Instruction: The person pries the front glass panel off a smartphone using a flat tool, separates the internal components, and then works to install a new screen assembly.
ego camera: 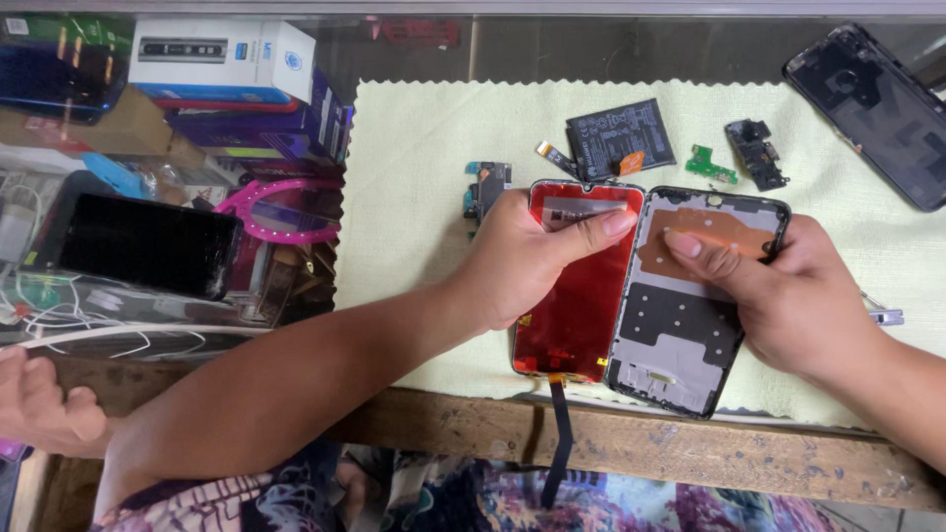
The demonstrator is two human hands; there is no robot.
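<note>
left hand (522, 261) pinches red screen panel (576, 296); right hand (788, 296) pinches phone frame (680, 335); their edges touching.

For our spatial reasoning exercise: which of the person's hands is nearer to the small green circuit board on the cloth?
Right. The right hand rests on the phone frame just below the green circuit board; the left hand holds the red screen panel, farther left.
</note>
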